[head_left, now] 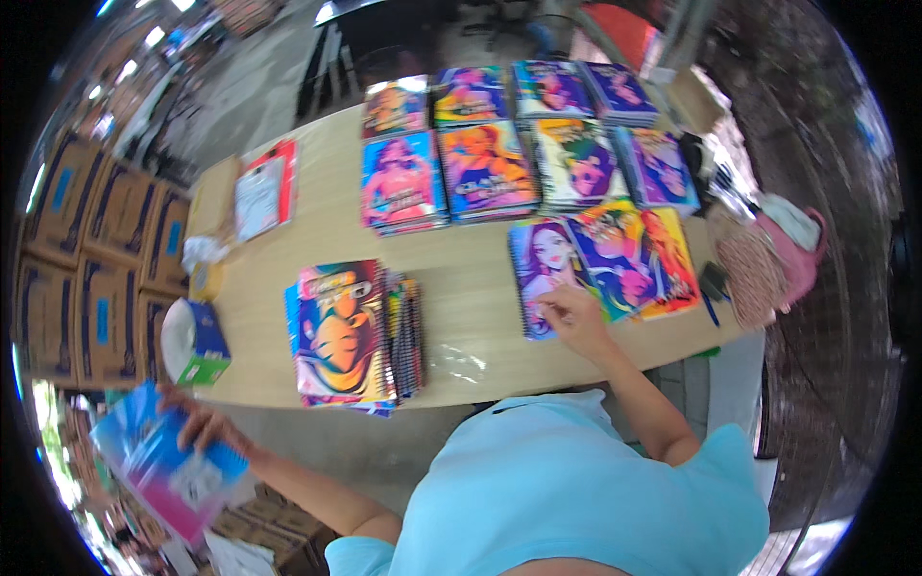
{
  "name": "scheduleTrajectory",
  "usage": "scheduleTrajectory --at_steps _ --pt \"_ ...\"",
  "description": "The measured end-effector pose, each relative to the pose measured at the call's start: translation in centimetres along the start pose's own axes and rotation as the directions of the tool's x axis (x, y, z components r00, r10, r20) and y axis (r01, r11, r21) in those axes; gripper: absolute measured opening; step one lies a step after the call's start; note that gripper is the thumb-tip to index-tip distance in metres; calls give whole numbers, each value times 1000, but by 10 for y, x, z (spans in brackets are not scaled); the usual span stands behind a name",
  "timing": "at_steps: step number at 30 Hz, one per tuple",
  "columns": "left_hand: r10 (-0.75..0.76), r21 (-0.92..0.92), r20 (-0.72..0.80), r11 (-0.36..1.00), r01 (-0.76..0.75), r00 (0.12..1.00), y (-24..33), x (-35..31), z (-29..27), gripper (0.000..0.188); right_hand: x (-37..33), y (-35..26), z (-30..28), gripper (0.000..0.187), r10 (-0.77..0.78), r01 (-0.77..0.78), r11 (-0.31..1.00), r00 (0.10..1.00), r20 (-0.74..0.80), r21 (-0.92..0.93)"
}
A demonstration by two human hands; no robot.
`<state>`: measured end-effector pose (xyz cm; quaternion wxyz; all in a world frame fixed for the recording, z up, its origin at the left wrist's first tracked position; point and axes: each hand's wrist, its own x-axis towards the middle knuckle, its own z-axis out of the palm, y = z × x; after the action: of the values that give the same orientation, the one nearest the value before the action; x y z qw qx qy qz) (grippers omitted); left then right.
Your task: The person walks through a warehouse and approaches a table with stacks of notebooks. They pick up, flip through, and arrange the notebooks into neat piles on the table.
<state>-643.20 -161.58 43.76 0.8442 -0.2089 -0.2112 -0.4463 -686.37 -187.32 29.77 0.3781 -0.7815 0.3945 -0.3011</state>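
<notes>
**Two hands and spiral notebooks at a counter**

A mixed pile point(336, 331) of spiral notebooks, the landmark of this scene, stood near the close edge of a pale counter point(466, 264). Left of the pile and nearer the wearer, outside the counter's edge, the left hand point(206, 424) gripped a blue-and-pink notebook point(165, 472), whose cover was blurred. Right of the pile, the right hand point(576, 319) was over a purple notebook point(549, 250), its fingers bent and their tips close together; whether they pinched or touched anything could not be told. The purple notebook formed the left part of a fan of three, overlapping a purple-and-yellow notebook point(615, 252) and an orange notebook point(674, 264) farther from the pile. Between pile and fan lay a scrap of clear plastic point(456, 363).

Beyond the pile and to its right, eight covers faced upward in two rows point(488, 173) of four, the nearer ones topping stacks. Beyond the pile, toward its left, lay a red folder point(287, 182) and a white packet point(257, 200). Directly left of the pile was a blue-and-green box point(209, 336); farther left, cardboard cartons point(110, 259) were stacked. Far right of the pile sat a pink bag point(792, 259).
</notes>
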Motion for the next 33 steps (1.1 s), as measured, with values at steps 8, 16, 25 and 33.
scheduleTrajectory --at_steps 8,16,25,33 --pt "-17 -4 152 1000 18 988 -37 -24 -1 61 -18 13 -12 17 -111 60 962 978 -177 -268" --pt "-12 -19 173 1000 16 985 -55 -24 -2 58 27 113 -121 93 369 -523 446 847 -384 -726" --pt "-326 343 -12 887 310 945 -39 6 14 63 43 68 -157 40 196 -212 843 977 -85 -494" --pt "68 501 -545 -773 390 836 -12 -13 -91 61 58 -148 -61 69 -147 250 875 953 -265 414"
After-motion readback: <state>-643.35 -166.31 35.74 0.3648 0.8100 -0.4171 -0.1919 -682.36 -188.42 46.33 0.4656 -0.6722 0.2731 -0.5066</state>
